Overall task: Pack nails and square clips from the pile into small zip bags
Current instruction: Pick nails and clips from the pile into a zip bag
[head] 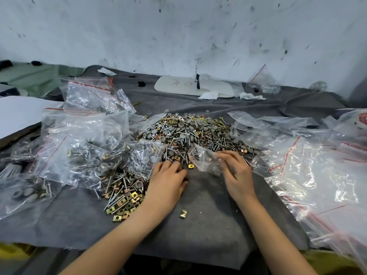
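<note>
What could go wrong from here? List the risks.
Grey round caps sit mixed into the pile of nails and square clips; the left hand may scoop some up.
Nail points could pierce the small clear zip bag pinched by the right hand.
The lone brass square clip on the grey felt cloth may get missed.

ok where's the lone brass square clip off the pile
In the head view, the lone brass-coloured square metal clip lies on the grey felt cloth between the left forearm and right forearm, nearer the left.
</note>
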{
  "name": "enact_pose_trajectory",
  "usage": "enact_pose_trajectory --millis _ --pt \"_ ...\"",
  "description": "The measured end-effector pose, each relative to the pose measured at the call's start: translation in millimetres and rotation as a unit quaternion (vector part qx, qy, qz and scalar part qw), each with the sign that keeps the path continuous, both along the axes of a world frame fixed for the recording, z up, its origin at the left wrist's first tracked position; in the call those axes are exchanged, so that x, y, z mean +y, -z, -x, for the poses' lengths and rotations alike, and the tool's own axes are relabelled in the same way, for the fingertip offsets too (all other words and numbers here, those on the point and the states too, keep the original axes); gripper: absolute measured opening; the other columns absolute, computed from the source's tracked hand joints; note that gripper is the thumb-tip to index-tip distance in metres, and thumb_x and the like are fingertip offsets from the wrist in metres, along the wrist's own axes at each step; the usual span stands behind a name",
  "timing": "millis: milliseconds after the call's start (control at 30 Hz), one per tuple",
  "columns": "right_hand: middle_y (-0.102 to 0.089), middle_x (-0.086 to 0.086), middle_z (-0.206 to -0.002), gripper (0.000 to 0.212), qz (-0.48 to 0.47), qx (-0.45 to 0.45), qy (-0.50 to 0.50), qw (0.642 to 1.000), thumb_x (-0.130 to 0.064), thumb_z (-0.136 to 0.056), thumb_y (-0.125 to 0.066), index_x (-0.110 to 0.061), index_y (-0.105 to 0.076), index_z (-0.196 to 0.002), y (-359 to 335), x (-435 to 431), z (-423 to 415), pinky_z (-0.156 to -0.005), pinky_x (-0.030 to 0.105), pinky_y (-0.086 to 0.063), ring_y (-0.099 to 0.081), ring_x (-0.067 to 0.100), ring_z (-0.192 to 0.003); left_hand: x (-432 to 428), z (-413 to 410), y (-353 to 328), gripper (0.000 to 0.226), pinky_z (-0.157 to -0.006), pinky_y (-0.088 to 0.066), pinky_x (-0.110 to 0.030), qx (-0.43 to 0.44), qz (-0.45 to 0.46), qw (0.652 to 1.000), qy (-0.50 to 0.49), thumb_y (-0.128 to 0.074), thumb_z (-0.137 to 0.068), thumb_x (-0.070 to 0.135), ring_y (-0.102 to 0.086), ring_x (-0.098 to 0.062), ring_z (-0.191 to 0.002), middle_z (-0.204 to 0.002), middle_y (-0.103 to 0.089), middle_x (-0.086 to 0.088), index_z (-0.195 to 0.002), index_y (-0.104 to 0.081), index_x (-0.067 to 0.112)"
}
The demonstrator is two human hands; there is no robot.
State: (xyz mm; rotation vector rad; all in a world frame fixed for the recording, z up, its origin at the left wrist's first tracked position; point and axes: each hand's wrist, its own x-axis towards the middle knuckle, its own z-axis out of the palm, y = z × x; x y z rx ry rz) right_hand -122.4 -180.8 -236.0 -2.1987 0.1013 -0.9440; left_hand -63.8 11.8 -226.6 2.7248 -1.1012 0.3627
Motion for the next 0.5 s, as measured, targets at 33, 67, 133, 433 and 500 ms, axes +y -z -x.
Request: enact_pose_trajectory --millis 33,67,133,433,500 --pt "-0.06 -0.007 -0.104 0.021 -0.003 0.002 -0.002 1.0 -0.008 -0.093 -0.058 -0.017 -0.07 -0.107 0 0 0 -0.088 0.011 -0.039 -0.057 0.011 -0.1 -1 0 0 0.027 -0.105 -0.022 -0.032 0.004 0.009 1.0 0.002 -0.043 -0.097 0.038 -0.04 -0.017 -0.119 -0.12 -0.05 0.007 -0.117 -0.058 0.026" --pt "-0.06 -0.007 -0.102 0.021 -0.009 0.006 -0.002 1.0 -0.008 -0.093 -0.058 -0.016 -0.071 -0.108 0 -1 0 -0.086 0.01 -0.04 -0.057 0.011 -0.098 0 -1 0 0.025 -0.102 -0.024 -0.032 0.009 0.022 1.0 0.005 -0.045 -0.097 0.036 -0.043 -0.017 -0.117 -0.117 -0.052 0.006 -0.115 -0.059 0.025" --pt "-0.06 -0.008 -0.1 0.021 -0.026 0.009 0.003 1.0 -0.009 -0.093 -0.057 -0.016 -0.07 -0.107 1 -1 1 -0.083 0.011 -0.042 -0.058 0.011 -0.094 3 -2 -3 0.022 -0.094 -0.029 -0.032 0.017 0.047 0.999 0.014 -0.048 -0.096 0.031 -0.05 -0.019 -0.11 -0.111 -0.057 0.003 -0.112 -0.061 0.023" --pt "-0.066 0.002 -0.1 0.022 -0.093 0.017 0.018 0.995 -0.006 -0.093 -0.057 -0.019 -0.069 -0.106 0 -4 0 -0.076 0.004 -0.04 -0.059 0.004 -0.09 13 -11 -20 0.017 -0.09 -0.043 -0.037 0.127 0.001 0.987 0.102 -0.059 -0.091 0.016 -0.055 -0.023 -0.102 -0.113 -0.052 -0.005 -0.105 -0.067 0.014" --pt "-0.067 0.002 -0.099 0.022 -0.098 0.02 0.018 0.995 -0.006 -0.093 -0.058 -0.02 -0.069 -0.106 0 -4 0 -0.076 0.003 -0.039 -0.057 -0.002 -0.09 12 -11 -22 0.015 -0.088 -0.044 -0.038 0.122 -0.015 0.987 0.107 -0.056 -0.091 0.014 -0.056 -0.024 -0.1 -0.11 -0.053 -0.005 -0.103 -0.066 0.014"
